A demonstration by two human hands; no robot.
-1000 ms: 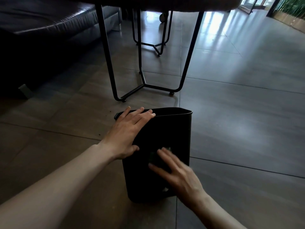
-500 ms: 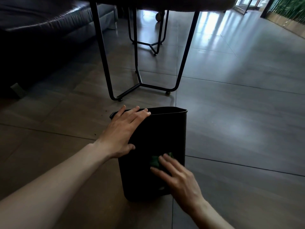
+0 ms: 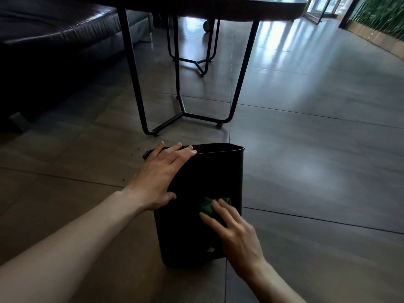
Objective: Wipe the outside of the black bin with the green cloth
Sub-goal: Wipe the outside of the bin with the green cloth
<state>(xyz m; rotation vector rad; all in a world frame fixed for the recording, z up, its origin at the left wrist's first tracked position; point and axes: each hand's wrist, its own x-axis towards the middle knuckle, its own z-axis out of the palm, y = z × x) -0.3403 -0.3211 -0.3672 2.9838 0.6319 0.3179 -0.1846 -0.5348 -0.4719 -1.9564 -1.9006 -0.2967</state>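
Sofa: a dark sofa (image 3: 54,47) is sitting at the far left, on the tiled floor (image 3: 317,149).
Left hand: the left hand (image 3: 162,172) is lying flat on the upper left part of the bin's near face, fingers straight and reaching to the rim; its grip is open, closing round nothing.
Table: a dark round table (image 3: 209,3) on thin black metal legs is standing just beyond the bin.
Black bin: the black bin (image 3: 196,241) is standing on the floor in the middle, leaning towards the camera.
Green cloth: the green cloth (image 3: 207,205) is lying bunched against the bin's near face, right of centre.
Right hand: the right hand (image 3: 237,234) is pressing the cloth to the bin with straight, spread fingers, the grip not curled.
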